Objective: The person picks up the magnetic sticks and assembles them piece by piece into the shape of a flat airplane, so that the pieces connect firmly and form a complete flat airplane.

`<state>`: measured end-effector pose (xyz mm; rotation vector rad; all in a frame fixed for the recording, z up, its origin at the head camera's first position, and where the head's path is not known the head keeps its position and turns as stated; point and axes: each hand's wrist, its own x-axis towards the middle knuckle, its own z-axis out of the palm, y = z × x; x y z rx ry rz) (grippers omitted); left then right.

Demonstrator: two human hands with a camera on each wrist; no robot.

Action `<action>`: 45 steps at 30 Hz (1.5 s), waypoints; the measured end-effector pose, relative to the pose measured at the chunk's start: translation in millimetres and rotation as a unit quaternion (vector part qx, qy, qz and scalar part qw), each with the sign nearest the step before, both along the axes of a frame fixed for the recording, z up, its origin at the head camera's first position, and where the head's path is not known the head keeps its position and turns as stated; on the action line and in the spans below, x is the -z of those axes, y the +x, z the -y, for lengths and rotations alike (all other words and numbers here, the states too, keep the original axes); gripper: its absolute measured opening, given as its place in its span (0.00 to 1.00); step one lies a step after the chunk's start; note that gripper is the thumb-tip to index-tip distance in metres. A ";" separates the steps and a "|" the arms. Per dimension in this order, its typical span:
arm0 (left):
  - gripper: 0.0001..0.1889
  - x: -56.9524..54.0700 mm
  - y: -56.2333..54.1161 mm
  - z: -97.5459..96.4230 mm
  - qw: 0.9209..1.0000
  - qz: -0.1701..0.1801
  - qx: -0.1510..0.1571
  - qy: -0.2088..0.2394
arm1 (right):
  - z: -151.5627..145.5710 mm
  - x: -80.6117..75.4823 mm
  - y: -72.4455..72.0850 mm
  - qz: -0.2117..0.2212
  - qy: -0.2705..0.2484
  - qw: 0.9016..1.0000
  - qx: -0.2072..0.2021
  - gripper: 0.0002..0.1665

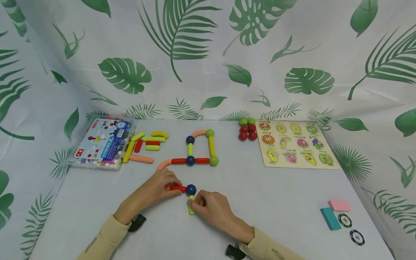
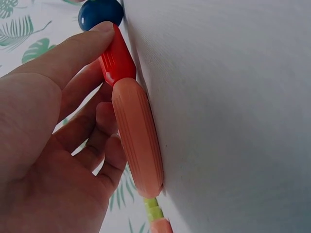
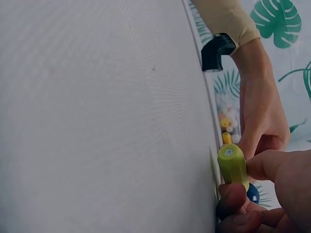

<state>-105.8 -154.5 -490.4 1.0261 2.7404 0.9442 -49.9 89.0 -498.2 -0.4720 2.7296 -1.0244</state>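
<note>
At the lower centre of the frame, a navy ball [image 1: 191, 190] sits between the two hands, a red rod [image 1: 177, 188] joined at its left and a yellow-green rod [image 1: 191, 206] below it. The left hand [image 1: 160, 184] pinches the red rod; the right hand [image 1: 212, 207] pinches the yellow-green one between thumb and fingers. In the left wrist view, a peach rod [image 2: 138, 138] appears to meet the red rod's other end (in the head view the hand covers this spot).

At centre left, a clear plastic box [image 1: 69, 159] under a printed sheet holds small pieces, some white, too jumbled to count. Eight loose rods [image 1: 141, 159] lie just right of it. Above the hands, a joined figure [image 1: 190, 160] shows four balls, two navy and two green, and six rods.

Upper right of centre are six small balls [image 1: 243, 136], four red and two green, beside a board [image 1: 269, 144] with twelve fruit pictures. At lower right lie two blocks [image 1: 330, 219] and two round chips [image 1: 357, 237].
</note>
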 end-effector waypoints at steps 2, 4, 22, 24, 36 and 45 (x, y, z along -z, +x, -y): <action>0.11 -0.9 0.0 0.2 1.000 -0.001 -0.002 -0.002 | 0.5 -0.4 -0.9 0.001 -0.001 1.000 -0.002 0.18; 0.12 -1.8 -0.1 0.3 1.000 0.000 -0.004 -0.003 | 1.1 -1.0 -1.6 0.000 0.001 1.000 -0.003 0.18; 0.12 -2.8 -4.1 0.7 1.000 0.003 -0.002 -0.003 | -41.4 -17.4 -46.6 -0.037 -0.040 0.994 0.089 0.11; 0.12 -2.6 -4.3 1.2 1.000 0.002 -0.001 -0.002 | -57.4 -19.6 -61.7 -0.054 -0.052 0.990 0.118 0.10; 0.12 0.4 -2.3 2.9 1.000 0.013 -0.001 0.011 | -141.6 -11.0 -138.0 -0.184 -0.043 0.943 0.274 0.16; 0.12 2.0 -1.0 2.5 1.000 0.015 0.000 0.013 | -159.4 -2.3 -170.2 -0.167 -0.026 0.935 0.311 0.23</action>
